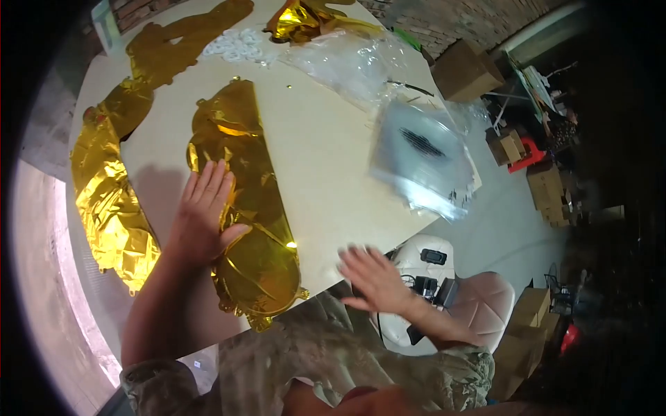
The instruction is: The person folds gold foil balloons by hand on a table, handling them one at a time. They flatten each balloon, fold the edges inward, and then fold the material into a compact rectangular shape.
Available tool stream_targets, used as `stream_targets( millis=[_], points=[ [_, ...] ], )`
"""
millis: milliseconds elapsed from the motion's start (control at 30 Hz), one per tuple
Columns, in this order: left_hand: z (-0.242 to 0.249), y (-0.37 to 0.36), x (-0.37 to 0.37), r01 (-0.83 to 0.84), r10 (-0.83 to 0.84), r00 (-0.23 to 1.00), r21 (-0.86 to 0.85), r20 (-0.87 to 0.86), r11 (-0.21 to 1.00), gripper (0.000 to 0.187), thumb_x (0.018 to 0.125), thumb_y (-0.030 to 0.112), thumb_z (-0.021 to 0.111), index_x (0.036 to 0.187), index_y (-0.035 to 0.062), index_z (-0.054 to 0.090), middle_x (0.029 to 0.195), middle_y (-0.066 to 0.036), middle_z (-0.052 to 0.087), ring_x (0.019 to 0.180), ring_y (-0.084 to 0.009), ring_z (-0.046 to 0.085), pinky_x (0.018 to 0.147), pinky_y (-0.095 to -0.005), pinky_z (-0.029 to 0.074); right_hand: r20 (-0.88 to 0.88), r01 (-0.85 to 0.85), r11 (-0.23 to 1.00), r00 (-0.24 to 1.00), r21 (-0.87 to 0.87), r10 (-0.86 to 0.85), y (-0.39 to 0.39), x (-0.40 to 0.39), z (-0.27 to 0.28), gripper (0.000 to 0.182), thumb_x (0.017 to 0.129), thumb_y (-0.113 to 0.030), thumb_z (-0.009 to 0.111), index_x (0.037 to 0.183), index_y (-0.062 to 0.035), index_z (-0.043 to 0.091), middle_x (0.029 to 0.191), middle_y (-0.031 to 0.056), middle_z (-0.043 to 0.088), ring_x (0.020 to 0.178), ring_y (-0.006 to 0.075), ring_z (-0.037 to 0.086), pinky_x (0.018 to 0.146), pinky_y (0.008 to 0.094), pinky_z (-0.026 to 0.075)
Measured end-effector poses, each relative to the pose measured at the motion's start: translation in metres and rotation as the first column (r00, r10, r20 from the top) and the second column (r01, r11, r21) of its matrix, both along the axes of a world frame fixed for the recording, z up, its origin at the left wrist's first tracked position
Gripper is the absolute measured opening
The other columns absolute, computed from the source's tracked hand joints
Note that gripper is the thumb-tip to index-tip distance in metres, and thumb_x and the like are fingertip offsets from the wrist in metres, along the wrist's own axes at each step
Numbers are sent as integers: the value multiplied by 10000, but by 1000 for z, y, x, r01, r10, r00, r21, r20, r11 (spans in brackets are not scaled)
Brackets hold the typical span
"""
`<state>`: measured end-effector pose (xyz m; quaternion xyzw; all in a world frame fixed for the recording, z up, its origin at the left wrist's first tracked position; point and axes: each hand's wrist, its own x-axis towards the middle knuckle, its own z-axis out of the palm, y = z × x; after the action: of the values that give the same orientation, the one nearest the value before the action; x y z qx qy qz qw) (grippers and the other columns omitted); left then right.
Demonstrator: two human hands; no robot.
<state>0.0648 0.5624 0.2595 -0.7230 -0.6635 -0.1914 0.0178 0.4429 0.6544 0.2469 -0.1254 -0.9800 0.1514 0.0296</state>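
A gold foil balloon (pixel 246 180), flat and folded lengthwise with one straight edge, lies on the pale table (pixel 333 159). Its lower end reaches the table's near edge. My left hand (pixel 202 218) rests on the foil's left side, fingers stretched out and thumb apart. My right hand (pixel 374 281) hovers by the near edge, right of the balloon, holding nothing; its fingers are spread and slightly blurred. More flat gold foil (pixel 114 197) hangs along the table's left edge, continuing into a darker gold piece (pixel 163 48) at the far left.
A stack of clear plastic bags (pixel 423 156) lies at the table's right. Farther back are crumpled clear plastic (pixel 354 62), bunched gold foil (pixel 295 24) and a pile of white pieces (pixel 238 46). A padded chair (pixel 479 305) and cardboard boxes (pixel 468 69) stand beyond the table.
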Motion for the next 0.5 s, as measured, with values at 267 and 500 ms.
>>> stream_targets(
  millis=[267,500],
  points=[
    [-1,0,0,23,-24,999,-25,-26,999,872,881,543,593,1433,-100,386,1539,-290,337,1443,-463,293,1182,-549,216,625,660,703,673,-265,-396,34,119,-197,442,850,-351,636,1147,-26,674,1051,245,697,986,433,659,904,470,528],
    [-14,2,-7,55,-54,995,16,-78,998,884,922,604,513,1448,-90,357,1542,-312,307,1429,-503,287,1171,-556,230,231,-31,-229,-93,-973,-969,85,56,-138,337,1019,-362,476,906,-62,582,771,40,553,707,144,526,720,257,449]
  ],
)
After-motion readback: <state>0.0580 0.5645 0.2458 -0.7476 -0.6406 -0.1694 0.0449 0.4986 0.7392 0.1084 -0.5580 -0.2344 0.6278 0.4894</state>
